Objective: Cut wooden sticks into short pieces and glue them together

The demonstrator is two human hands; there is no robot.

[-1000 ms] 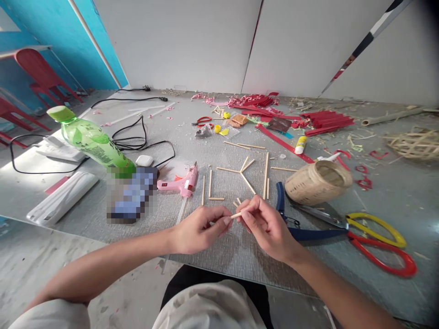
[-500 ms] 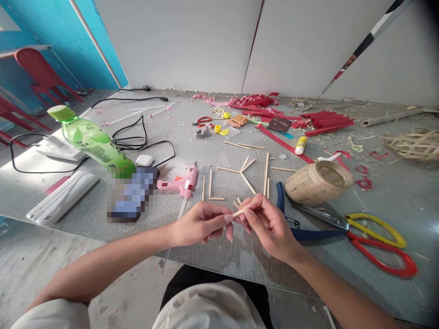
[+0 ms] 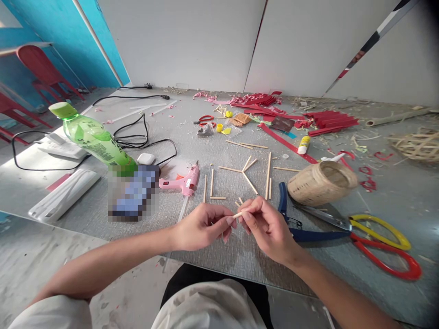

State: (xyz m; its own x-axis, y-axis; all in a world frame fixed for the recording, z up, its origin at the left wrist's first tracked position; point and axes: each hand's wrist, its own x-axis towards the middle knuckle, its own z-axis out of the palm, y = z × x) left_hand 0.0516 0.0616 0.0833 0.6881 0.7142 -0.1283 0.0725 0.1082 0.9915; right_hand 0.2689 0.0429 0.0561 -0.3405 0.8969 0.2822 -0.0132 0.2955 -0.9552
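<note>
A short pale wooden stick (image 3: pixel 238 214) spans the gap between my hands, above the table's front part. My left hand (image 3: pixel 206 227) pinches its left end between thumb and fingers. At the other end, my right hand (image 3: pixel 269 225) is closed on it, the fingertips partly hiding it. Beyond the hands, more thin sticks lie on the table: a branching group (image 3: pixel 244 171), an L-shaped pair (image 3: pixel 212 197) and a long upright-lying stick (image 3: pixel 268 176). To their left rests a pink glue gun (image 3: pixel 183 183).
Right of my hands lie blue-handled pliers (image 3: pixel 315 235), scissors with red and yellow handles (image 3: pixel 380 224) and a tipped woven-looking jar (image 3: pixel 308 183). A phone (image 3: pixel 133 194) and a green bottle (image 3: pixel 96 137) are at left. Red paper strips (image 3: pixel 332 122) and scraps cover the back.
Both hands keep hold of the stick in nearly the same place. The whole view has shifted slightly; the objects on the table have not moved.
</note>
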